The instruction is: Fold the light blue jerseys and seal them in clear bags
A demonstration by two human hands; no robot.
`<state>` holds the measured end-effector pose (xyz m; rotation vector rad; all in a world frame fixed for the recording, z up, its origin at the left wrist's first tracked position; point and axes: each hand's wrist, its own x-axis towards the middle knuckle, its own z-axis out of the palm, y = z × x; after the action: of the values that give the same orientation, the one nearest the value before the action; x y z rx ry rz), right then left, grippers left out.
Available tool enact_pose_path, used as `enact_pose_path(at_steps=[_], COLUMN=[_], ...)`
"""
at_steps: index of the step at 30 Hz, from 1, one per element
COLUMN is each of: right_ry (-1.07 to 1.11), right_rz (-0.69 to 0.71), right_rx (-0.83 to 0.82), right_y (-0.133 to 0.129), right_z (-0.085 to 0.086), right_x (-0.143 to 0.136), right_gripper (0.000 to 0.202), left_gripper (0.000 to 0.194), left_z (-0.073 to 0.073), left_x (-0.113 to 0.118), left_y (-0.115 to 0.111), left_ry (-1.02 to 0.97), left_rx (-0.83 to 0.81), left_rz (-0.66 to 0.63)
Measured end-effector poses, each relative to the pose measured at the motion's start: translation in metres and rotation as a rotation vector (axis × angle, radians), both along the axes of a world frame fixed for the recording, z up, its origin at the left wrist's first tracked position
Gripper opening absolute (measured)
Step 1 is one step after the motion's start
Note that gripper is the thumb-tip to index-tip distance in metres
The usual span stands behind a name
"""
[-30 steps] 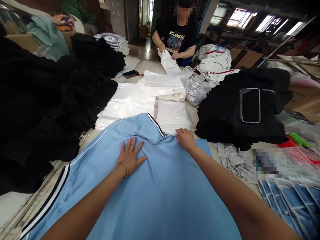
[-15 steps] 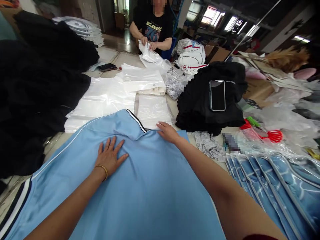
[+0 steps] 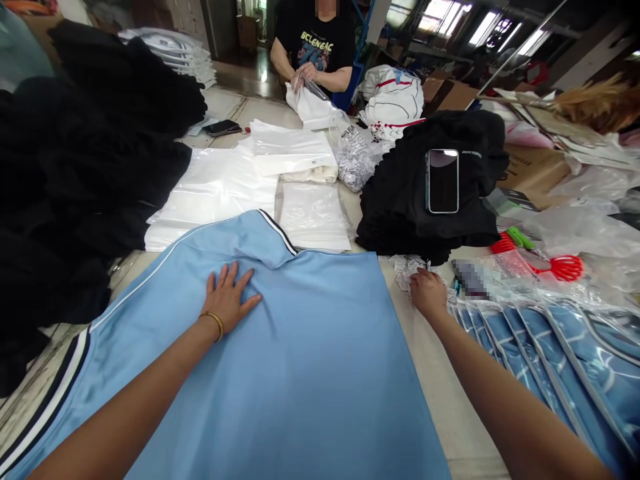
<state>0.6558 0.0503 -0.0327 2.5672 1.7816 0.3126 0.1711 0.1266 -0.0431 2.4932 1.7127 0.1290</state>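
A light blue garment with black-and-white striped trim lies spread over the table before me. My left hand rests flat on its upper left part, fingers apart. Off the garment's right edge, my right hand is over a heap of small printed paper tags. Its fingers are bent down and closed at the tags; they partly hide what is between them. Just beyond the garment lie clear plastic bags in flat stacks.
Black clothing is heaped at left, and a black folded stack bears a phone. Bagged blue garments overlap at right near red plastic pieces. Across the table a person handles a white bagged item.
My right hand has left the garment's top edge and moved right to the paper tags, its fingers closing. My left hand stays flat on the garment. The view has shifted slightly.
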Motion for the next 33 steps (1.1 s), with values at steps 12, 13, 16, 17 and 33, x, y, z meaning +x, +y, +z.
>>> enact_pose_path(at_steps=[12,13,16,17,33], right_ry=[0.126,0.254,0.838,1.006,0.185], right_rz=[0.056,0.038,0.066,0.142,0.427], right_rx=[0.163,0.219,0.124,0.051,0.018], right_y=[-0.008,-0.008,-0.017,-0.021,0.126], right_z=[0.016,0.023,0.043,0.048,0.026], right_x=[-0.032,-0.050,-0.132,-0.163,-0.192], right_gripper=[0.026,0.024,0.025,0.025,0.023], left_gripper=[0.054,0.051,0.053,0.058,0.031], left_z=[0.005,0.009,0.027,0.033,0.014], left_x=[0.047,0.048,0.062,0.067,-0.073], left_y=[-0.078,-0.079,-0.081,-0.081,-0.065], left_ry=[-0.395,-0.521,-1.030,-1.186,-0.434], left_rx=[-0.238,-0.278,-0.558,-0.692,-0.135], left_rz=[-0.341,-0.270,-0.013,0.057,0.111])
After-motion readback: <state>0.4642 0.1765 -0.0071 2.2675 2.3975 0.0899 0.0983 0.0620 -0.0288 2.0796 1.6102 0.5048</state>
